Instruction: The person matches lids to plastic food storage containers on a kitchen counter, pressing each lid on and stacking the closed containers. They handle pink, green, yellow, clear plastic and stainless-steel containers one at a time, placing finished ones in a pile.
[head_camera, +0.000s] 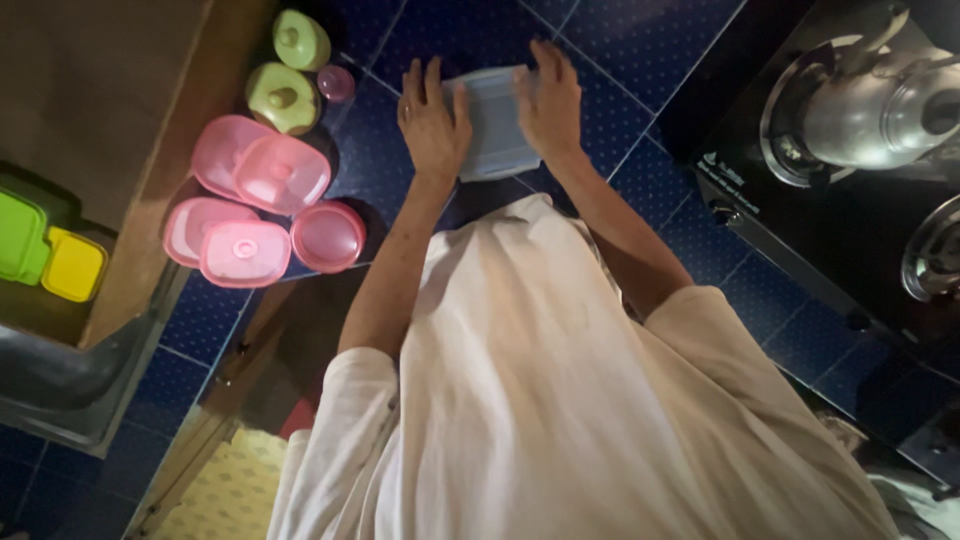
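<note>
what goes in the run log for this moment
left hand + right hand: holding grey-blue container | over blue tiled counter | pink containers left

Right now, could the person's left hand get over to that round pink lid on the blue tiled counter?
Probably yes. The left hand rests on the pale blue container, and the round pink lid lies off to its side. Only bare blue tiled counter shows between them, though the hand would have to let go first.
</note>
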